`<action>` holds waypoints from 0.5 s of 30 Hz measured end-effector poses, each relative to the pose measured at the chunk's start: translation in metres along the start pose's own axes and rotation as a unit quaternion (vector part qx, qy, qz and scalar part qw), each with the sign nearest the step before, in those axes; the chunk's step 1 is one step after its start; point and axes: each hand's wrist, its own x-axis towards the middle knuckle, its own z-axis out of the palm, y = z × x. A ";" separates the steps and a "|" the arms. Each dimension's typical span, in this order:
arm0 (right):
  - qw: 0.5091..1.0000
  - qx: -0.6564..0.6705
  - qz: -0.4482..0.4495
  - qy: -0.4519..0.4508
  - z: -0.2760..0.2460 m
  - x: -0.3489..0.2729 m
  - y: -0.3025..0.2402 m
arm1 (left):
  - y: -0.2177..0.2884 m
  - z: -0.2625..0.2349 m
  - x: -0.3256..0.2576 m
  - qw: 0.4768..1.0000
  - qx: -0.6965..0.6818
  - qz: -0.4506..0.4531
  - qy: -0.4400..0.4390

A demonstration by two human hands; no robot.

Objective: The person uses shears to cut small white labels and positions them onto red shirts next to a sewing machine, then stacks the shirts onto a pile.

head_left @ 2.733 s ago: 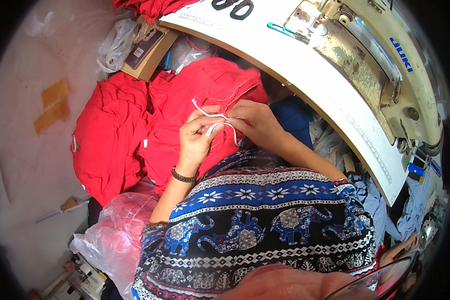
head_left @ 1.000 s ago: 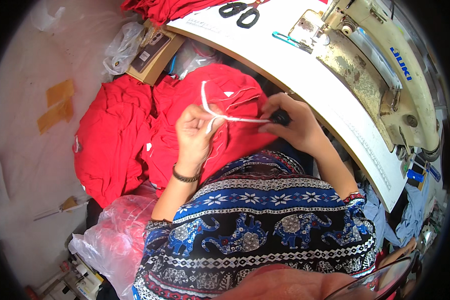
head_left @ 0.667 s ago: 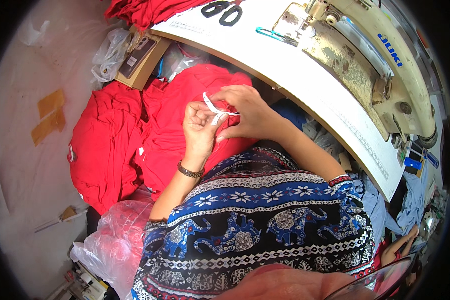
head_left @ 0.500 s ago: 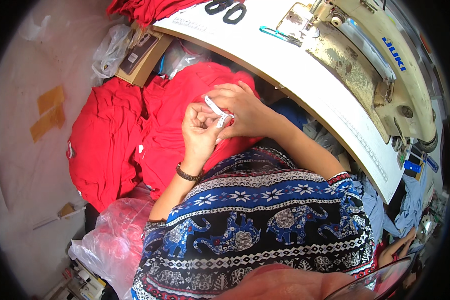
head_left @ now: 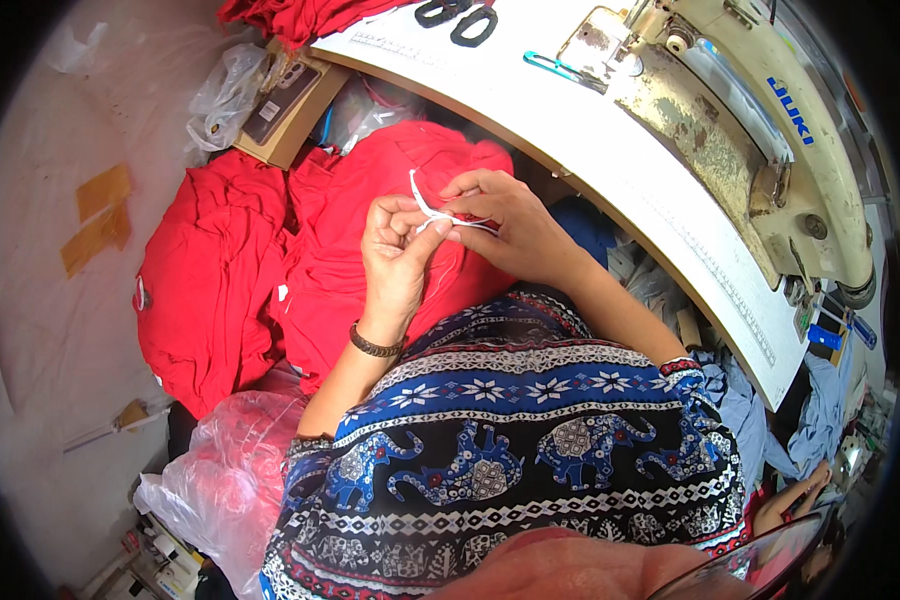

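Above my lap, my left hand (head_left: pixel 394 250) and my right hand (head_left: pixel 522 228) meet fingertip to fingertip. Between them they pinch a narrow white label strip (head_left: pixel 417 190), one end of which sticks up past the left fingers. Its other part runs across to the right fingertips, where a bit of red shows too. Both hands are closed, thumbs against fingers. Beneath them a large heap of red fabric (head_left: pixel 335 230) covers my lap and spreads to the left. Part of the strip is hidden by the fingers.
A white sewing table (head_left: pixel 570 140) curves along the right, carrying a sewing machine (head_left: pixel 810 150) and turquoise thread snips (head_left: pixel 560 68). More red fabric (head_left: pixel 300 20) lies at its far left end. A cardboard box (head_left: pixel 305 110) and plastic bags (head_left: pixel 230 95) stand beyond the heap.
The label strip has turned edge-on and is drawn out more between the hands. My right hand has shifted slightly right, its fingers now bent more toward the left fingertips.
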 end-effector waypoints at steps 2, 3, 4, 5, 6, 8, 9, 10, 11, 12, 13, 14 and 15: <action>1.000 0.001 0.024 -0.009 -0.001 -0.004 0.002 | -0.004 0.001 0.001 1.000 0.006 0.011 0.004; 0.999 0.002 0.037 -0.014 0.000 -0.005 0.003 | -0.006 0.002 0.001 1.000 0.008 0.016 0.006; 0.998 0.035 0.055 -0.009 0.001 -0.007 0.005 | -0.007 0.002 0.002 1.000 0.007 0.014 0.006; 0.995 0.067 0.073 -0.005 0.003 -0.008 0.008 | -0.009 0.003 0.003 1.000 0.005 0.011 0.006; 0.990 0.103 0.092 -0.006 0.005 -0.010 0.011 | -0.011 0.003 0.003 1.000 0.003 0.007 0.009; 0.989 0.111 0.094 0.011 0.009 -0.012 0.017 | -0.014 0.003 0.005 1.000 -0.009 0.001 0.019; 0.989 0.114 0.096 0.021 0.011 -0.013 0.019 | -0.015 0.003 0.005 1.000 -0.013 -0.009 0.023; 0.985 0.135 0.107 0.021 0.013 -0.014 0.022 | -0.016 0.002 0.006 1.000 -0.012 -0.015 0.024; 0.981 0.153 0.120 0.027 0.015 -0.015 0.024 | -0.017 0.001 0.006 0.999 -0.009 -0.029 0.022; 0.976 0.168 0.138 0.027 0.016 -0.016 0.025 | -0.017 0.000 0.007 0.999 -0.011 -0.033 0.020; 0.974 0.169 0.151 0.027 0.017 -0.018 0.026 | -0.018 0.000 0.008 0.999 -0.004 -0.043 0.019; 0.971 0.168 0.169 0.021 0.018 -0.019 0.027 | -0.018 -0.001 0.008 0.999 -0.003 -0.042 0.019; 0.967 0.163 0.194 0.015 0.019 -0.019 0.028 | -0.018 -0.002 0.009 0.999 -0.004 -0.042 0.016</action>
